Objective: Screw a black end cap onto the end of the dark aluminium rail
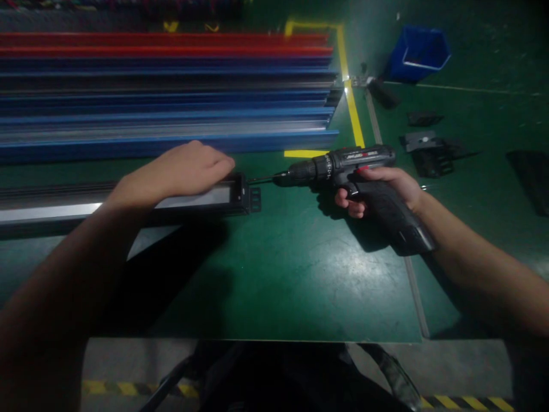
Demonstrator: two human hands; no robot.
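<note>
My right hand (386, 186) grips a black cordless drill (364, 157) by its handle, a finger near the trigger. The drill lies level, its thin bit (261, 179) pointing left at the end cap (243, 194) of a long dark profile (206, 200). Whether the tip touches a screw there is too small to make out. A slotted black bracket (256, 199) sticks out from that end. My left hand (184, 166) rests over the profile close to its right end, fingers curled over the far edge; the fingertips are hidden.
Behind the profile lie long blue rails (171, 140) and red rails (171, 43). A blue bin (418, 54) stands at the back right. Black brackets (429, 160) are scattered right of the drill on the green table (300, 286). Yellow tape (354, 114) marks the surface.
</note>
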